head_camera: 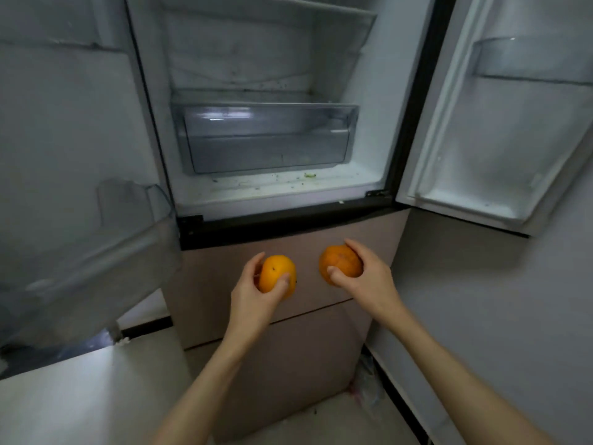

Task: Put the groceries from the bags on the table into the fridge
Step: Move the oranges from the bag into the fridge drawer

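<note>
I stand in front of the fridge point(378, 91) with both upper doors swung wide. My left hand point(253, 300) grips an orange point(275, 273), and my right hand point(369, 281) grips a second orange point(338, 261). Both fruits are held side by side in front of the beige lower drawer front point(224, 261), below the open compartment. Inside, a clear plastic crisper drawer point(266, 139) sits closed and holds nothing visible. A wire shelf point(314, 6) runs across the top. No bags or table show in this view.
The left door point(73, 155) carries a clear bin point(134, 207) near its lower edge. The right door point(513, 123) has a shelf bin point(532, 59) high up. Crumbs lie on the compartment floor point(288, 187). A grey wall point(513, 316) stands at right. A crumpled plastic bag point(367, 383) lies on the tiled floor.
</note>
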The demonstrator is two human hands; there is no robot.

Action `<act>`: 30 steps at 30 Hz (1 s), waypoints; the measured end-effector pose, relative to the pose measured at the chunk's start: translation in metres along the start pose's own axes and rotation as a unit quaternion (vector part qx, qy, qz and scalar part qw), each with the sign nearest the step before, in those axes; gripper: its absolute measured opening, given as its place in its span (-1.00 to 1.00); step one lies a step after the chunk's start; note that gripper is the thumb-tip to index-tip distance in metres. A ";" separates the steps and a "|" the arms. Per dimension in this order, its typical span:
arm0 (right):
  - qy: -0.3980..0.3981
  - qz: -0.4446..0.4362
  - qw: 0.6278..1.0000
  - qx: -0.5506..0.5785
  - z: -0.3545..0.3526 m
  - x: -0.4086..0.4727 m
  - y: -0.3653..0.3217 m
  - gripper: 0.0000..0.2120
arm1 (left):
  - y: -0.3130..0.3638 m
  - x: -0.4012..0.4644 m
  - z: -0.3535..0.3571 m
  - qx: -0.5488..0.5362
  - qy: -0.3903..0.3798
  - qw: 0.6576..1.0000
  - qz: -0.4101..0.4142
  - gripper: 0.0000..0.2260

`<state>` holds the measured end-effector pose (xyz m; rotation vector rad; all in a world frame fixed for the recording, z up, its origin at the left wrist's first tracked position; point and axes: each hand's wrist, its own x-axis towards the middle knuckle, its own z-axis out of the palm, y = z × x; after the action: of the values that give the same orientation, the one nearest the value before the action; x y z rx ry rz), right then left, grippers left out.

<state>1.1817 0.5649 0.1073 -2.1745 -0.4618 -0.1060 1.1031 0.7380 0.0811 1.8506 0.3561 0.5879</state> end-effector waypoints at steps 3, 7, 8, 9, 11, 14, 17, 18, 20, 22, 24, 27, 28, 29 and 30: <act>0.004 0.017 0.998 0.062 -0.006 0.052 0.000 -0.40 | 0.017 0.044 0.020 -0.042 0.014 0.999 -0.007 -0.51; -0.015 0.033 0.983 0.182 -0.013 0.126 -0.003 -0.53 | 0.034 0.104 0.040 -0.071 0.069 0.995 -0.032 -0.57; -0.018 0.036 0.978 0.205 -0.014 0.147 -0.004 -0.56 | 0.038 0.119 0.045 -0.080 0.081 0.993 -0.035 -0.58; -0.022 0.039 0.973 0.225 -0.015 0.168 -0.005 -0.60 | 0.042 0.136 0.049 -0.092 0.091 0.991 -0.040 -0.59; -0.042 0.039 0.964 0.259 -0.016 0.211 -0.009 -0.68 | 0.052 0.174 0.054 -0.121 0.107 0.985 -0.060 -0.61; -0.082 0.047 0.946 0.310 -0.020 0.272 -0.018 -0.77 | 0.080 0.229 0.054 -0.218 0.109 0.965 -0.102 -0.72; -0.111 0.055 0.923 0.363 -0.021 0.324 -0.031 -0.76 | 0.102 0.274 0.052 -0.282 0.117 0.945 -0.116 -0.81; -0.114 0.054 0.917 0.379 -0.020 0.338 -0.035 -0.77 | 0.105 0.286 0.050 -0.297 0.120 0.940 -0.119 -0.80; -0.123 0.053 0.907 0.398 -0.016 0.362 -0.042 -0.84 | 0.106 0.307 0.046 -0.342 0.116 0.924 -0.123 -0.83; -0.133 0.068 0.892 0.426 -0.011 0.378 -0.045 -0.91 | 0.105 0.322 0.043 -0.383 0.114 0.907 -0.133 -0.84; -0.146 0.081 0.878 0.448 -0.007 0.389 -0.046 -0.93 | 0.106 0.335 0.039 -0.401 0.116 0.897 -0.143 -0.76; -0.142 0.104 0.847 0.501 -0.003 0.399 -0.047 -0.94 | 0.108 0.350 0.035 -0.424 0.129 0.884 -0.146 -0.69; -0.139 0.112 0.833 0.524 -0.003 0.401 -0.048 -0.92 | 0.110 0.353 0.034 -0.427 0.132 0.882 -0.148 -0.67; -0.139 0.121 0.818 0.545 -0.002 0.402 -0.048 -0.87 | 0.110 0.355 0.033 -0.431 0.133 0.880 -0.150 -0.67; -0.139 0.129 0.803 0.564 -0.002 0.403 -0.048 -0.81 | 0.111 0.357 0.033 -0.437 0.131 0.877 -0.153 -0.66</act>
<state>1.5379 0.7054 0.2420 -1.0281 -0.2583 0.5303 1.4135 0.8555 0.2556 0.8233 0.4538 0.6372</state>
